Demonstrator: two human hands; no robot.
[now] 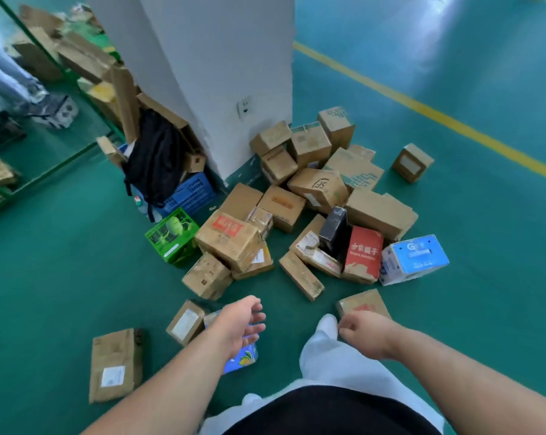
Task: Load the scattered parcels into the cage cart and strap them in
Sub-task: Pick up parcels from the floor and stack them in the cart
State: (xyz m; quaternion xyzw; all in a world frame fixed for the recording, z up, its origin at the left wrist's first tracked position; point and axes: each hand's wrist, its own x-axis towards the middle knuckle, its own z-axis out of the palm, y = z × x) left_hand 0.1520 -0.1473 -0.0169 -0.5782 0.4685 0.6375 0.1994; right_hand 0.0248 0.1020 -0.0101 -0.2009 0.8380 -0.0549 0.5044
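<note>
We hover our left hand [238, 324], fingers spread and empty, right above the blue printed carton [245, 356] near the white pillar [227, 73], closer than our loosely curled, empty right hand [364, 332]; no cage cart in view.

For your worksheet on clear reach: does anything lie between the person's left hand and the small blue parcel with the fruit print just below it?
Nothing visible does. The left hand hangs open directly over the blue parcel, hiding part of it, with no other object between them. A brown parcel sits beside it on the left.
</note>
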